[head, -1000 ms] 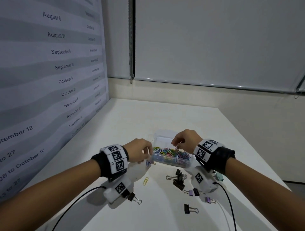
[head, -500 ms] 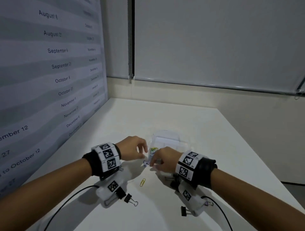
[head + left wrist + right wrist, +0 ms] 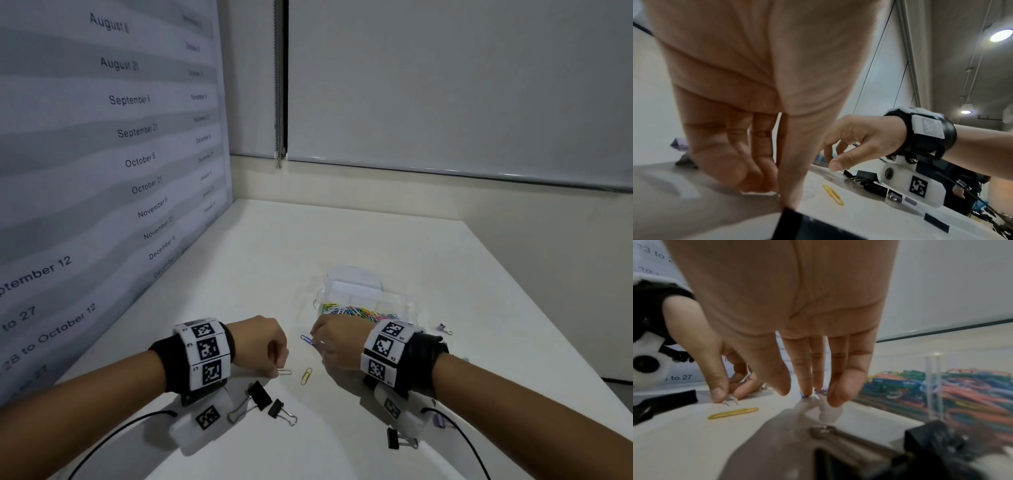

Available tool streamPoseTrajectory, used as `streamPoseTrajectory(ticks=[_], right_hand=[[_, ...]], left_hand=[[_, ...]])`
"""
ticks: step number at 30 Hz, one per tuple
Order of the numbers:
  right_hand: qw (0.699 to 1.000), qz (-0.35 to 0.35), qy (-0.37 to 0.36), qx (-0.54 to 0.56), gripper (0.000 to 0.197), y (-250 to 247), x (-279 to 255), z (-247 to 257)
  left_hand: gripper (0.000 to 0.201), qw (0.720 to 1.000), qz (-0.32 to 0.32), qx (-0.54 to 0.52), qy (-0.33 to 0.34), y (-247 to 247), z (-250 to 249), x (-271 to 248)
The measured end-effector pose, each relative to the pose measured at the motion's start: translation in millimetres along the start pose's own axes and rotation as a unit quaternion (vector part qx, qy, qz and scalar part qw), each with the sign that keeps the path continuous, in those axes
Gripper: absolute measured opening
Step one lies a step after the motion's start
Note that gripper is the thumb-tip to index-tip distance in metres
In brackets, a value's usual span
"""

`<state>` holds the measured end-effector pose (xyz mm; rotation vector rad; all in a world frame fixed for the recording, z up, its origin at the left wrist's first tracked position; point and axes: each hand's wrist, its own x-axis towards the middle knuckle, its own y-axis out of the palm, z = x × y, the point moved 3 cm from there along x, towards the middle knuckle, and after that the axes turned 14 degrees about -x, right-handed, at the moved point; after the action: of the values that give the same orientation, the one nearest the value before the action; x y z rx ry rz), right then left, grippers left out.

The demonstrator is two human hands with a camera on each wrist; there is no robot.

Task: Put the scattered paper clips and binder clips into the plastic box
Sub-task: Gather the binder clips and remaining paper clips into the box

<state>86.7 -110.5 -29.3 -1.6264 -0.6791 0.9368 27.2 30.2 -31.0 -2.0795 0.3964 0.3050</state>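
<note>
Wire paper clips (image 3: 356,311) fill the clear box (image 3: 352,291); both hands pinch clips.

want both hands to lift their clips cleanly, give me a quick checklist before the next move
1. Left hand on a clip: ok, fingers pinch the pale paper clip on the table.
2. Right hand on a clip: cannot tell, fingers touch down at the blue paper clip, grip unclear.
3. Plastic box open: ok, lid up, coloured clips inside.
4. Yellow paper clip left loose: ok, lies apart between the hands.
5. Black binder clips out of the way: ok, near the left wrist.
</note>
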Motion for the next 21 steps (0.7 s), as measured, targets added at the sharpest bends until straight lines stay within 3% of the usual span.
streamPoseTrajectory(ticks=[5,8,11,17,21], right_hand=[[0.999,-0.026,0.014,0.014,0.022,-4.2,-4.7,-2.6],[0.999,-0.036,0.008,0.006,0.005,-3.0,-4.9,2.7],[1.000,-0.016,0.004,0.016,0.023,0.8,-6.5,4.2],[0.999,-0.024,-0.001,0.027,0.012,0.4,-16.4,3.7],[1.000,-0.013,0.016,0.011,0.014,2.4,-28.0,-2.9]], left_hand=[[0.016,0.999,-0.041,0.034,0.004,-3.5,-8.3,10.1],[0.008,0.998,-0.068,0.010,0.012,-7.8,-11.5,14.6],[0.014,0.998,-0.052,-0.027,0.026,-8.0,-17.7,13.6],[0.023,0.999,-0.021,0.019,0.043,4.9,-29.9,10.2],[0.017,0.998,-0.031,0.048,0.040,15.1,-34.8,10.8]])
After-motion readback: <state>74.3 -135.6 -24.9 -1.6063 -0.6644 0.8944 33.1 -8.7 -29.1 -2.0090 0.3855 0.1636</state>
